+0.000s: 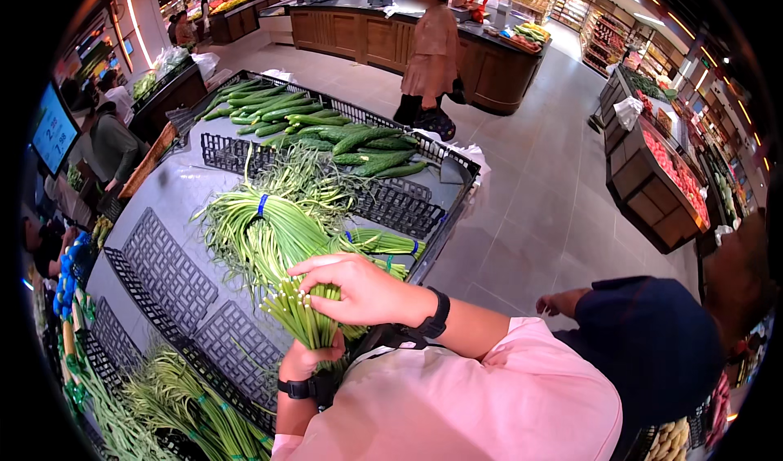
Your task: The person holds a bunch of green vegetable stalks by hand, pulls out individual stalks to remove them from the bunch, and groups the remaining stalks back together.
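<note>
A bunch of garlic scapes is gripped low on its stems by my left hand, which wears a black wrist strap. The pale cut ends point up and away from me. My right hand, also with a black strap, rests its fingers and thumb against these ends. Just beyond lies a larger bunch of garlic scapes with a blue band, its thin tips tangled behind. Smaller banded bunches lie beside my right hand.
Cucumbers fill the display's far end, behind black plastic grid dividers. More banded green stems lie at lower left. A person in dark clothing is close at right. Another person is near the wooden counter.
</note>
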Available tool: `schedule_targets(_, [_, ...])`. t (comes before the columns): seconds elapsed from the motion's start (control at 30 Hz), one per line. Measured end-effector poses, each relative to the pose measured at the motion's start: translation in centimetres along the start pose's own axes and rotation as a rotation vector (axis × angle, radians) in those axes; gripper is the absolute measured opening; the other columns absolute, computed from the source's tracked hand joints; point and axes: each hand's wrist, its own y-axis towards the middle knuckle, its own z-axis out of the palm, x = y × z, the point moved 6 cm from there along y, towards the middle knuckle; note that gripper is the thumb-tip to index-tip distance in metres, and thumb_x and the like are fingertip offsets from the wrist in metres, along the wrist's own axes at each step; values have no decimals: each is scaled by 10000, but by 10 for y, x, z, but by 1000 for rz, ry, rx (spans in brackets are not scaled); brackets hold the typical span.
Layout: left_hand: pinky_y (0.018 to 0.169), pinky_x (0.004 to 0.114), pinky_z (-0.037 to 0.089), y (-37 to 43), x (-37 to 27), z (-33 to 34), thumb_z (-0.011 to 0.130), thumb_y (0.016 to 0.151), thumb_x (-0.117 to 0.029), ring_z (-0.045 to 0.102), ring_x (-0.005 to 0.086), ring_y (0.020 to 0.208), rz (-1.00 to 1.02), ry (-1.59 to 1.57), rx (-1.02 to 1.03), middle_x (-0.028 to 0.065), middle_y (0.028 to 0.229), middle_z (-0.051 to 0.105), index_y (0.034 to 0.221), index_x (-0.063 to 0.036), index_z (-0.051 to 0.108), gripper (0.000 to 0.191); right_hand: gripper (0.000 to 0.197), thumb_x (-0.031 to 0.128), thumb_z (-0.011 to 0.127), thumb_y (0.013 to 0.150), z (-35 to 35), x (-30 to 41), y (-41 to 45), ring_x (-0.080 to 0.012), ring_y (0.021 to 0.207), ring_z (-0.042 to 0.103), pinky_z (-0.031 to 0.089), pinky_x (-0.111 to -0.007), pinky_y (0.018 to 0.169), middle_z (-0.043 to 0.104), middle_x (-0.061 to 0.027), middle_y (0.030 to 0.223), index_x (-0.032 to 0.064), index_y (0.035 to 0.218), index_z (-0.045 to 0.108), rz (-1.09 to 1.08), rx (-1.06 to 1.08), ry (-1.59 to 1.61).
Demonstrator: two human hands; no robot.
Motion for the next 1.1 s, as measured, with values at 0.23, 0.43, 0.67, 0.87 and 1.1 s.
schedule_targets(0.23, [668, 319, 464, -10, 6, -8, 752, 668, 23, 587, 190, 742, -11, -111, 28, 63, 807, 626, 838, -37, 599, 236, 161, 60, 680, 889, 13, 8, 3, -365, 1113, 690, 547, -414, 953, 682, -197, 1277, 2, 1039, 666, -12, -59, 51])
schedule_targets(0.43, [705, 326, 470, -19, 10, -18, 760, 683, 37, 583, 189, 760, -39, -162, 61, 35, 821, 600, 881, -45, 595, 270, 167, 50, 680, 894, 28, 14, 8, -346, 1138, 677, 534, -407, 971, 674, -183, 1268, 9, 1051, 641, -12, -54, 70])
schedule_targets(0.67, [678, 299, 467, -17, 8, -19, 746, 715, 12, 576, 173, 734, -59, -222, 90, 23, 813, 576, 943, -46, 601, 277, 354, 54, 689, 867, 30, 24, 0, -317, 1091, 645, 506, -399, 985, 651, -138, 1183, 41, 1218, 648, 132, -199, 65])
schedule_targets(0.87, [619, 287, 482, -16, 3, -7, 753, 759, -70, 584, 146, 692, -26, -56, 89, 28, 812, 582, 1007, -51, 578, 305, 377, 65, 672, 855, 28, 36, -17, -347, 1168, 602, 473, -448, 1018, 629, -159, 1250, 46, 1232, 673, -35, -266, -210])
schedule_targets(1.1, [602, 257, 475, -2, -16, 1, 693, 823, -42, 586, 117, 690, 62, 29, -56, 19, 836, 589, 1067, -61, 573, 273, 416, 228, 783, 804, 15, 38, -21, -365, 1231, 552, 386, -489, 1083, 621, -146, 1252, 83, 1185, 702, -107, -277, -389])
